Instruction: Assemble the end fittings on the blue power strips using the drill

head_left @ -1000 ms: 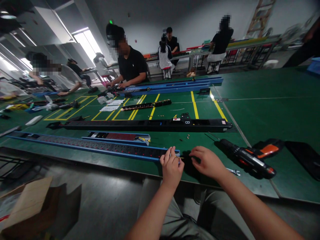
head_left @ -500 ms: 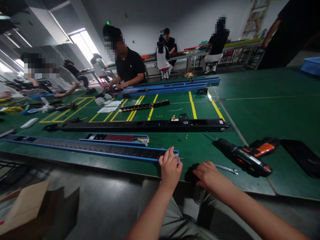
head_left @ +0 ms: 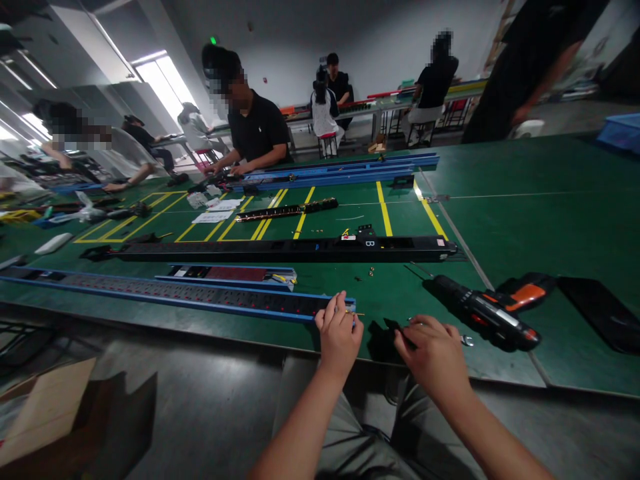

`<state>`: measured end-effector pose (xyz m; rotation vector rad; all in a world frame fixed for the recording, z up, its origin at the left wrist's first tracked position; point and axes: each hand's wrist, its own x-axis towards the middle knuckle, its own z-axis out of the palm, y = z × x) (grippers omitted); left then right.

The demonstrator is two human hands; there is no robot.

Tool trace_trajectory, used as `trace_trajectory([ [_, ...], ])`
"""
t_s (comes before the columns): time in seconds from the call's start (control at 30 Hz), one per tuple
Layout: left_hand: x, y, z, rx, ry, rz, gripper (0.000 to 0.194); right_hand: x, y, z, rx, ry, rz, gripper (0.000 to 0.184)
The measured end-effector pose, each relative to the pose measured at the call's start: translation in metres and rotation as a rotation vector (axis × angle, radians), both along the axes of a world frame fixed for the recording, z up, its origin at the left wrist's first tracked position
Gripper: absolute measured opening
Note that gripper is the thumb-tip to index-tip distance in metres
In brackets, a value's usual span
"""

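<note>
Blue-railed socket strip (head_left: 190,294) lies along the near edge of the green workbench (head_left: 525,220), its right end grasped under the curled fingers of the left hand (head_left: 338,333), beside a thin yellow wire (head_left: 355,313). Right-hand fingers pinch a small dark piece (head_left: 393,325), its kind unclear; that hand (head_left: 434,350) partly covers a wrench (head_left: 467,341) by the same edge. Farther right lies a cordless drill (head_left: 485,312). Past the socket strip, toward the far edge, a long black strip (head_left: 250,252) marked B lies lengthwise.
</note>
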<state>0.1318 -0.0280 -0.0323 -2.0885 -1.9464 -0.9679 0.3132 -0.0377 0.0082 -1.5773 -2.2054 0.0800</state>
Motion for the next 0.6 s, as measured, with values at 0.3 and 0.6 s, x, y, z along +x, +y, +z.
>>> trace_trajectory([
  [0.3,-0.001,0.001,-0.002,-0.021,0.02,0.017,0.01,-0.052,0.013,-0.036,-0.1,0.183,0.038,0.025],
  [0.6,-0.002,0.002,-0.002,-0.015,-0.004,0.001,0.011,-0.043,0.028,-0.037,-0.249,0.299,0.247,0.039],
])
